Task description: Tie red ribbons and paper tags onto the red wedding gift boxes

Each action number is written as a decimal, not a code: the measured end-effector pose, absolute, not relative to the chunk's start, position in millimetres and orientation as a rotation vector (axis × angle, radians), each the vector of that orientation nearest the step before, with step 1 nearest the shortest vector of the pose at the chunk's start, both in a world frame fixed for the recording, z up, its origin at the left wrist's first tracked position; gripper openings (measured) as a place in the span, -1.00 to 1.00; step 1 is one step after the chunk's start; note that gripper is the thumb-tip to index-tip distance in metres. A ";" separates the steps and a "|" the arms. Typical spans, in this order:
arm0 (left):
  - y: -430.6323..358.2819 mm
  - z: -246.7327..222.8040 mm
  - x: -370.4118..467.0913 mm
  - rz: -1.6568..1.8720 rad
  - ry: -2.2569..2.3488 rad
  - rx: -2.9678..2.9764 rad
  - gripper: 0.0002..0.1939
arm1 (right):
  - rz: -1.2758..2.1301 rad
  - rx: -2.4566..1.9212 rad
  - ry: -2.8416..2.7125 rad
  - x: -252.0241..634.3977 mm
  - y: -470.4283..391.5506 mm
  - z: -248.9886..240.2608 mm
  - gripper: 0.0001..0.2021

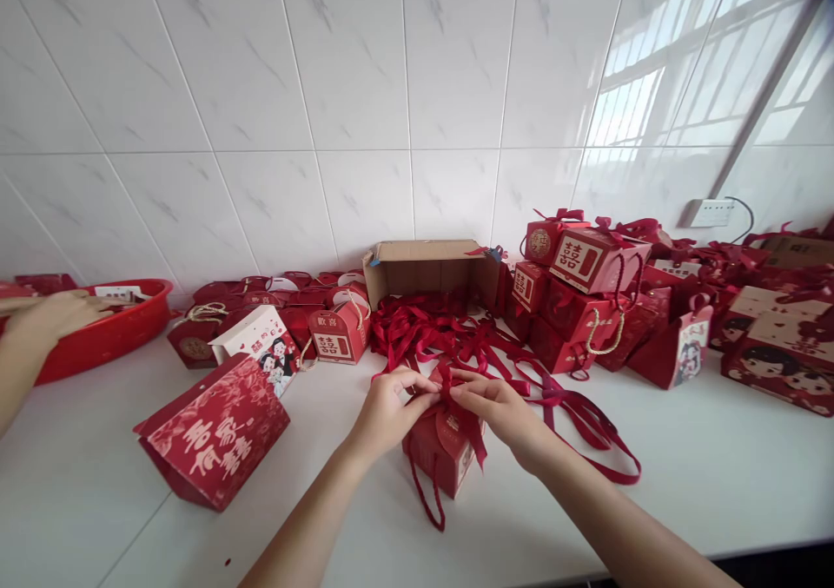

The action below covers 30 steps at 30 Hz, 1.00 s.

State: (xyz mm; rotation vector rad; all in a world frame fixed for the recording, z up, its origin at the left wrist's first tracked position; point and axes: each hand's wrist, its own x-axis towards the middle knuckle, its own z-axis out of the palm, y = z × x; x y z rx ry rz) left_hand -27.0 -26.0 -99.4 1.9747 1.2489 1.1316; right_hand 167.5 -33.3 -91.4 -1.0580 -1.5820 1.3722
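Observation:
A small red gift box (435, 451) with a rope handle hanging down its front stands on the white table before me. At its top, my left hand (392, 410) pinches a dark red ribbon (446, 379) between thumb and fingers. From the other side my right hand (505, 410) closes its fingertips on the same ribbon, and a ribbon tail hangs over the box's side. Part of the knot is hidden by my fingers. Behind the box lies a tangle of loose red ribbons (417, 332), spilling from an open cardboard carton (430, 271).
Stacked red gift boxes (577, 310) with bows rise at the right, with more beyond. A larger red box (215, 432) and a white-fronted box (261, 345) stand left. Another person's hand (56, 319) is over a red plastic basin (108, 340). A tiled wall closes the back.

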 end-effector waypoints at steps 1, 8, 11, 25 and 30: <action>-25.9 -99.2 -27.4 1.118 1.246 1.987 -0.91 | 1.309 -1.083 -1.641 169.9 -35.0 -90.5 -0.68; -35.9 -89.4 -27.4 1.001 1.142 2.102 -0.88 | 0.658 -1.235 -2.012 186.1 -53.6 -79.3 -0.82; -37.7 -86.1 -26.8 0.979 1.122 2.157 -0.87 | 0.555 -1.390 -2.161 191.7 -64.8 -64.7 -0.80; -33.9 -57.7 -30.4 0.693 1.178 2.397 -0.92 | 1.009 -0.848 -2.164 184.9 -14.1 -65.1 -0.89; -30.5 -42.3 -32.8 0.569 1.194 2.407 -0.85 | 0.742 -0.716 -2.356 191.3 -23.9 -73.8 -0.68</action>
